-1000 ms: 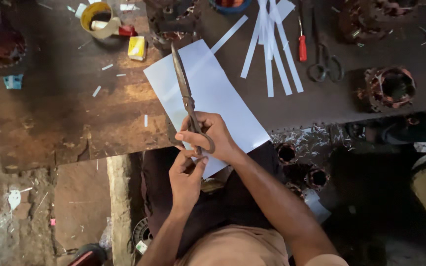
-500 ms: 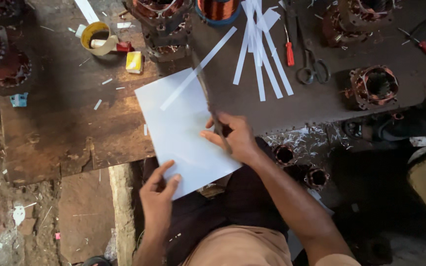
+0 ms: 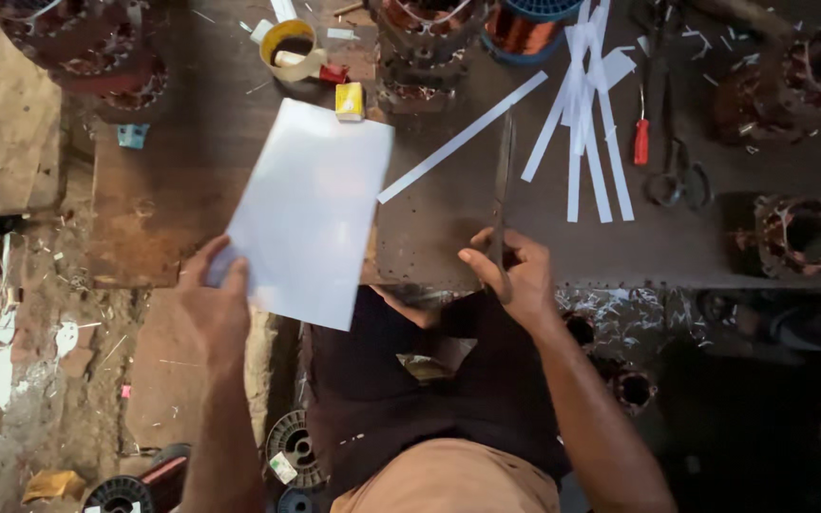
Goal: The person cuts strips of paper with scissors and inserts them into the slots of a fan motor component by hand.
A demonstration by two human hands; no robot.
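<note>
My left hand [image 3: 216,304] grips the lower left corner of a white paper sheet [image 3: 311,209] and holds it tilted over the front edge of the dark wooden workbench [image 3: 182,190]. My right hand [image 3: 515,271] is closed on the handle of a long thin metal blade [image 3: 504,180] that points away from me across the bench. One narrow cut paper strip [image 3: 463,138] lies diagonally between the sheet and the blade. A pile of several white paper strips [image 3: 586,123] lies beyond the blade.
A tape roll [image 3: 289,46], a small yellow box [image 3: 350,100], a red-handled screwdriver [image 3: 641,138], scissors [image 3: 677,176] and copper-wound motor stators [image 3: 805,233] sit on the bench. Wire spools [image 3: 292,446] and debris lie on the floor by my legs.
My left hand took the sheet's corner and swung it left, off the blade. My right hand slid right with the blade, and a cut strip now lies apart on the bench.
</note>
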